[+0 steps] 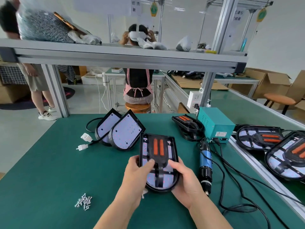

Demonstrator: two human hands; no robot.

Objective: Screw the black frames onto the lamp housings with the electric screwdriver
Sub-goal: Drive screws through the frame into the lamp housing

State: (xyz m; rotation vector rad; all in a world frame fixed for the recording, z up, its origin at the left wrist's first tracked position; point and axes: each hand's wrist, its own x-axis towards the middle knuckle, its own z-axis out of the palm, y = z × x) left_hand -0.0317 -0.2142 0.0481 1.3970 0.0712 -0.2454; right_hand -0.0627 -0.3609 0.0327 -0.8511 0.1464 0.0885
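Observation:
A lamp housing (166,184) with a black frame (158,152) carrying two orange strips lies on it, held over the green mat. My left hand (140,174) grips its left side, thumb on the frame. My right hand (184,180) holds its right edge. The electric screwdriver (205,164), blue and black, lies on the mat just right of my right hand, untouched. A pile of several small screws (84,201) sits at the front left. Two bare lamp housings (122,131) lean together behind the held one.
A teal power box (214,124) stands at the right with black cables (231,176) looping across the mat. A loose black frame (186,123) lies beside it. Two framed lamps (272,146) rest on the right conveyor. White connectors (84,141) lie left. A person sits beyond the bench.

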